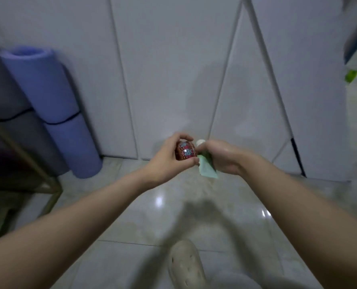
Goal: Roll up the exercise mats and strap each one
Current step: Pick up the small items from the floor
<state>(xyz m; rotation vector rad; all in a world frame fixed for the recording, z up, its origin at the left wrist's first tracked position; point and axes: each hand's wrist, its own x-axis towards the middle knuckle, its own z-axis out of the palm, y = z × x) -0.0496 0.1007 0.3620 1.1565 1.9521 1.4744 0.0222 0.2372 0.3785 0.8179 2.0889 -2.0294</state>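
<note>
A small red patterned roll point(185, 152) is gripped in the curled fingers of the left hand point(169, 157). A pale green item point(207, 171) is clasped in the right hand point(223, 156), close beside the left. What the green item is cannot be told.

A rolled purple mat point(48, 105) is leant on the wall point(173, 59) at the far left edge of the floor point(131, 205). It is bound by a dark strap point(63, 119), with a grey mat point(17, 126) beside it.

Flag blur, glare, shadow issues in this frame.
Head view: dim, bluish; motion blur smears the purple mat, red roll in the left hand and green strip in the right hand; glare spots on floor; arm shadows beneath; wide-angle splays wall seams.
</note>
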